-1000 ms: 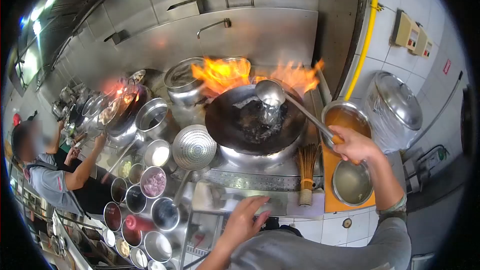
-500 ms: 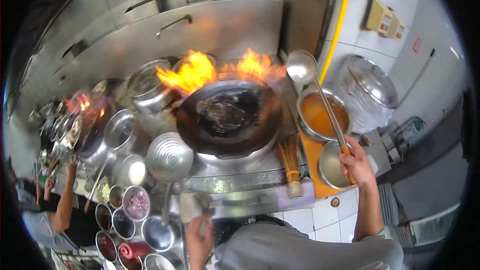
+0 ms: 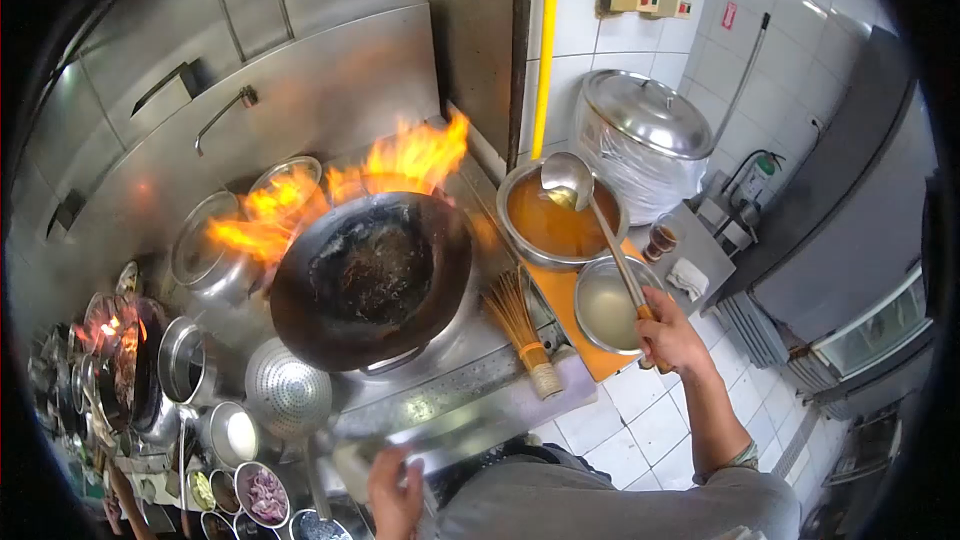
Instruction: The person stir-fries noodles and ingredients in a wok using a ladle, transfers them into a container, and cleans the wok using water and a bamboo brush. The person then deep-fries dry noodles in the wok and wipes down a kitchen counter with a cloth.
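Note:
My right hand (image 3: 672,335) grips the wooden handle of a long metal ladle (image 3: 612,235). The ladle's bowl hangs over the far part of a steel pot of orange liquid (image 3: 545,225); I cannot tell whether it touches the liquid. Below the handle stands a bowl of pale, cloudy liquid (image 3: 607,308). Beside the front edge of the stove, my left hand (image 3: 397,492) is empty, fingers loosely bent and apart. A dark wok (image 3: 375,270) sits on the burner with flames behind it, its inside blackened and shiny.
A bamboo brush (image 3: 525,340) lies right of the wok, and a perforated skimmer (image 3: 288,387) lies left of it. Several seasoning bowls, one with chopped onion (image 3: 262,495), stand at lower left. A lidded pot (image 3: 648,125) is at the back right. Another person's arm (image 3: 128,500) shows at far left.
The view has turned to the right. The ladle's bowl has moved from beside the orange liquid's pot to over it. Both hands remain on their own sides.

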A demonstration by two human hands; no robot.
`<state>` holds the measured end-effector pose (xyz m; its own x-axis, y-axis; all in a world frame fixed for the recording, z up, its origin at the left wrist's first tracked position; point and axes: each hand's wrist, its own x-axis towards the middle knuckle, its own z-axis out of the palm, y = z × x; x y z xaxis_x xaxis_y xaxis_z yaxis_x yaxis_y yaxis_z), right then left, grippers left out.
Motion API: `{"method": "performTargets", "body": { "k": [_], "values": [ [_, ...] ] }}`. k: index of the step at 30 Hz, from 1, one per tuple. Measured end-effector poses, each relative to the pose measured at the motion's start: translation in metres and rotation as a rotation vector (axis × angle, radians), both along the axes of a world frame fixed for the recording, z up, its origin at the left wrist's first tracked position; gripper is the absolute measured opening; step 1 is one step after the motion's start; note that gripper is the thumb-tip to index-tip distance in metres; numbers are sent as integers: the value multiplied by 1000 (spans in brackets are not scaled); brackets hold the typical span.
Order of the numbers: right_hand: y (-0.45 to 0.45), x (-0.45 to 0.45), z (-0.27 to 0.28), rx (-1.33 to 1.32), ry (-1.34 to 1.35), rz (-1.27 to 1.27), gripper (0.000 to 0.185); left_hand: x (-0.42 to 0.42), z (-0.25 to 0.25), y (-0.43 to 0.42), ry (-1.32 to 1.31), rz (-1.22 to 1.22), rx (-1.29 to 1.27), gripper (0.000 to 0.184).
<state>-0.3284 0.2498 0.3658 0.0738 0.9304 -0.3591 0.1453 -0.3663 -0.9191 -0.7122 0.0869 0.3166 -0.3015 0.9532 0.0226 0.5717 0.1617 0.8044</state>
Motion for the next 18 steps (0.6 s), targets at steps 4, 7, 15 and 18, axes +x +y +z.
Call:
{"method": "performTargets", "body": {
  "k": [4, 7, 15, 18],
  "values": [
    [-5, -2, 14, -23, 350, -118, 64, 0, -4, 0, 113, -72, -7, 20],
    [-7, 5, 28, -62, 684, -67, 60, -1, -5, 2, 108, -92, 14, 18],
    [8, -48, 16, -183, 778, 192, 53, -16, -8, -1, 49, -7, 43, 22],
    [19, -80, 14, -179, 493, 356, 58, -26, -15, -12, -4, 7, 17, 21]
  ]
}}
